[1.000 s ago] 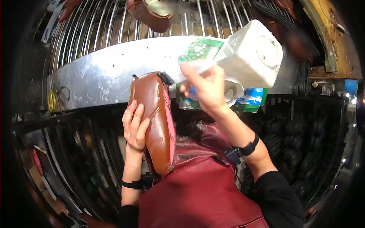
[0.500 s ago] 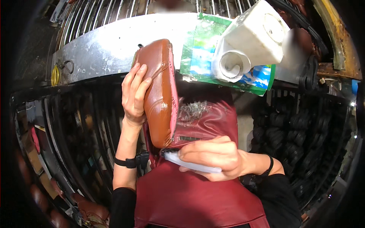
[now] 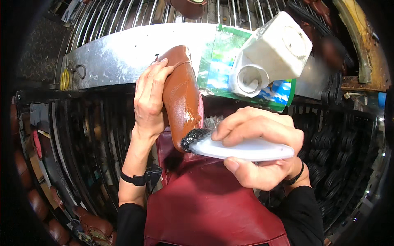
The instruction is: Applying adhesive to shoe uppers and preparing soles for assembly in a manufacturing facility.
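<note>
A brown leather shoe upper (image 3: 179,92) stands tilted above my lap, its toe end pointing down toward me. A pink strip of its underside shows along the right edge. My left hand (image 3: 150,98) is closed around the shoe's upper left side. In my right hand (image 3: 266,133) is a brush with a whitish flat handle (image 3: 250,151), gripped between thumb and fingers. Its dark, wet-looking bristles (image 3: 193,140) touch the shoe's lower right edge near the toe. The far side of the shoe is hidden.
A pale container with a round mouth (image 3: 249,80) lies on a green and blue sheet (image 3: 211,74) on the metal ledge (image 3: 111,57). Metal bars (image 3: 143,12) run behind it. Black racks (image 3: 78,139) flank a dark red apron (image 3: 213,205) over my lap.
The brush has risen and moved to the shoe's right edge, with my right hand turned. The shoe has rolled so that less pink underside shows.
</note>
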A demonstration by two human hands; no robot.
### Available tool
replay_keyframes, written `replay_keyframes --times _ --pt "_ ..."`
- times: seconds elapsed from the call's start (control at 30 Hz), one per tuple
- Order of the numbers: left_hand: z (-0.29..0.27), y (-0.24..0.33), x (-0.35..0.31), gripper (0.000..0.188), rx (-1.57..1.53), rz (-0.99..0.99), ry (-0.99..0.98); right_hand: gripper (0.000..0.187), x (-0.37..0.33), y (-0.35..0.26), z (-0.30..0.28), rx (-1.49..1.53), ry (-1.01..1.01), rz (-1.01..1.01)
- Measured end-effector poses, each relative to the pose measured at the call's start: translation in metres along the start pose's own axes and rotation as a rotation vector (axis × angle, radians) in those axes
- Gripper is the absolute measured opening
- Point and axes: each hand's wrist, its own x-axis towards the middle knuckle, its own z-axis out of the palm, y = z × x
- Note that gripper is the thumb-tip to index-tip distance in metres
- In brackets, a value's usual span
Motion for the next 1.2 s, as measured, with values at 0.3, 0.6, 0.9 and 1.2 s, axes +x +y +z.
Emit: replay_keyframes --times 0.3,0.6,0.9,1.2 --pt "-0.028 -0.002 0.072 0.064 -0.152 -0.148 -0.184 0.024 0.049 -0.004 -0.03 -0.171 0.032 -0.146" --pt "-0.015 -0.063 0.093 0.096 -0.816 -0.361 -0.238 0.017 0.022 0.098 -0.04 -0.128 0.366 0.143" --pt "-0.013 -0.039 0.005 0.097 -1.076 -0.631 0.093 0.018 -0.058 0.09 -0.033 -0.14 0.963 0.317" --pt "-0.01 -0.012 -0.079 0.076 -1.25 -0.816 -0.013 0.025 -0.057 0.104 -0.023 0.305 1.053 0.526"
